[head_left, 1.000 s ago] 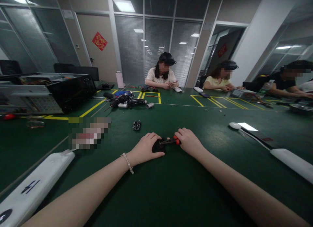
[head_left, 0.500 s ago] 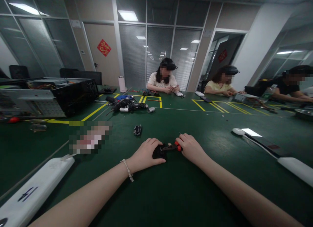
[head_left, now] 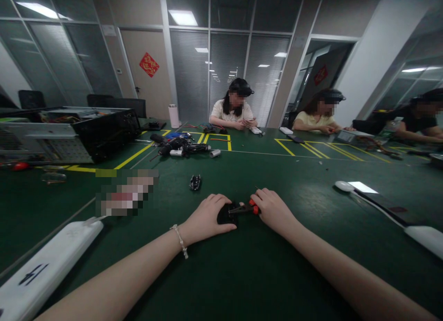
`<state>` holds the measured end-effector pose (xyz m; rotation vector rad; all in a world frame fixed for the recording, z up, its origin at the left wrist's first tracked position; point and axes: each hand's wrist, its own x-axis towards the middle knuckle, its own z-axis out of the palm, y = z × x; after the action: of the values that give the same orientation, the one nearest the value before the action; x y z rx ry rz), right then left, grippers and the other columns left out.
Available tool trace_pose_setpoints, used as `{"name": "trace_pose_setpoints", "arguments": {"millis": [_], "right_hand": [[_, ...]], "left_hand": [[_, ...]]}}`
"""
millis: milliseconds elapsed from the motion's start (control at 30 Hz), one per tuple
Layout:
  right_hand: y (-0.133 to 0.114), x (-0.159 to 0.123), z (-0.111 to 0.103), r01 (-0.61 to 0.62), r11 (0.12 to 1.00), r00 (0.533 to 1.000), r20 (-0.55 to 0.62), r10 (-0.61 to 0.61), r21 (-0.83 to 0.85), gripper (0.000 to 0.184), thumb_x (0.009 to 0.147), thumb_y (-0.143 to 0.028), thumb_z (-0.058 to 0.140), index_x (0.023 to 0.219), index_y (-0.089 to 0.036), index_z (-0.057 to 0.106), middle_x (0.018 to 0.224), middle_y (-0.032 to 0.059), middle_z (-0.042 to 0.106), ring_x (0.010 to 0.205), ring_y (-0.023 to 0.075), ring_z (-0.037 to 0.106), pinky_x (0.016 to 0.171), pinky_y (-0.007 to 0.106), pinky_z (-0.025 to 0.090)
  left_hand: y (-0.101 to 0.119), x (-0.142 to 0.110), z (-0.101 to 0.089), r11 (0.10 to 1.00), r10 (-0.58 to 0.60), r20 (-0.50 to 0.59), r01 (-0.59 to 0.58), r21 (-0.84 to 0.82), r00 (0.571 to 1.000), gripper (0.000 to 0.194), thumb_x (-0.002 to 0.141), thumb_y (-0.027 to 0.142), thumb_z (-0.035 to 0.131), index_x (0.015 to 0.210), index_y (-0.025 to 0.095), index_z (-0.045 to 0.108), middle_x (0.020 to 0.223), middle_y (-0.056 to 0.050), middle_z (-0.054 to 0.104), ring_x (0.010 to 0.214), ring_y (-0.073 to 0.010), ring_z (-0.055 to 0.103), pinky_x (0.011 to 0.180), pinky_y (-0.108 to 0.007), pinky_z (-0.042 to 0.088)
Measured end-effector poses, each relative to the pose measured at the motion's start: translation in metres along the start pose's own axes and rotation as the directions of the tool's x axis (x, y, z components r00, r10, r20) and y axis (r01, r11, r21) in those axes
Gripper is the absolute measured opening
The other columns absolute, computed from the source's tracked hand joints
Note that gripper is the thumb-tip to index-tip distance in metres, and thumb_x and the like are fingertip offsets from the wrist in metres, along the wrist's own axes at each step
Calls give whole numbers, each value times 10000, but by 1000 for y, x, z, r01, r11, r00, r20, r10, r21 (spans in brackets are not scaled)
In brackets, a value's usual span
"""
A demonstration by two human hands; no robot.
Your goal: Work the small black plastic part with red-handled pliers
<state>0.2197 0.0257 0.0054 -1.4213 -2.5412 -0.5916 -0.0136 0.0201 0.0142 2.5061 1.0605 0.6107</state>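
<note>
While the left hand point(head_left: 206, 216) braces a small black part point(head_left: 224, 216) on the worktop point(head_left: 221, 275), fingers over its twelve o'clock side and thumb along its six o'clock side, the right hand point(head_left: 275, 210) grasps red-handled pliers point(head_left: 245, 209), closed around the grips. The tool reaches in from three o'clock, its tips at or just over the part; whether they bite on anything is too small to tell. A small pale bit point(head_left: 241, 204) lies just beside the tool, on its twelve o'clock side.

Judging by this pose, the step in hand is tool work on a braced piece: one hand anchors, the other works the tips. The next move seems to call for a firm left hold, the thumb kept clear of the tips, and a measured squeeze or turn of the right wrist, so that the part neither skids nor tips.

At about eleven o'clock from the part sits a black-and-silver piece point(head_left: 195, 182), well apart from both hands. Farther off, also towards eleven, lies a heap of dark tools point(head_left: 180, 145), with an opened computer case point(head_left: 114, 134) at ten. Across at twelve sits a co-worker point(head_left: 221, 111).
</note>
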Motion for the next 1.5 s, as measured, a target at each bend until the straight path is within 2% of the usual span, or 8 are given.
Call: {"name": "trace_pose_setpoints", "arguments": {"millis": [467,1500], "right_hand": [[-2,0,-3,-49,999,998,36,49,-5,326,669,-78,522,987,-132,569,971,107,571,881,219,498,755,340,390],[0,0,0,-12,1000,1000,19,12,3,304,680,-61,497,965,-136,572,937,94,568,860,203,490,740,319,378]], "left_hand": [[-1,0,1,1000,-6,1,6,-24,1000,515,702,496,594,1120,224,469,1129,-54,488,1022,-243,458,854,-391,398],[0,0,-1,1000,2,15,-2,8,1000,519,705,522,577,1121,231,469,1134,-53,491,1010,-251,453,838,-397,398]]}}
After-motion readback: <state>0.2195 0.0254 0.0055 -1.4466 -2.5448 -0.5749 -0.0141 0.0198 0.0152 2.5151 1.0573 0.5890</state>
